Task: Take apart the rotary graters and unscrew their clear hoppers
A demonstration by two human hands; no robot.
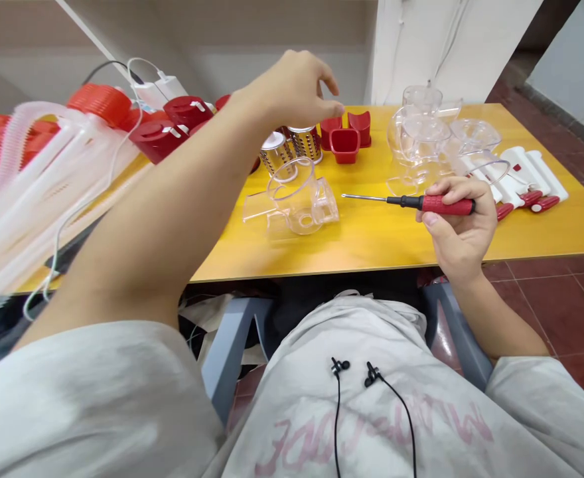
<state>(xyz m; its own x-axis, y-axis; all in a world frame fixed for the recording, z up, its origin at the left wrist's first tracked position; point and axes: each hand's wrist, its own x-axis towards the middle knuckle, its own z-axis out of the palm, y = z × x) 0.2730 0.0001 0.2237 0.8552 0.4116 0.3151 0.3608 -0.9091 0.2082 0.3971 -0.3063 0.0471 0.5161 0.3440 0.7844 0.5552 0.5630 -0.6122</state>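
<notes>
My right hand (464,229) is closed round a screwdriver (434,202) with a red and black handle, its metal shaft pointing left. Over the far part of the table my left hand (299,86) is stretched out, fingers curved and apart from the thumb, with nothing seen in it. Just below and beyond it stand red square cups (345,145) and perforated metal drums (277,156). A clear plastic housing (299,202) with a round opening lies on the table in front of me, left of the screwdriver tip. Neither hand touches it.
More clear plastic housings (421,133) stand at the back right, beside white parts with red ends (531,176). Red round bases (157,136) sit behind my left forearm. Plastic bags (73,179) and a white cable lie at the left of the yellow table (371,249).
</notes>
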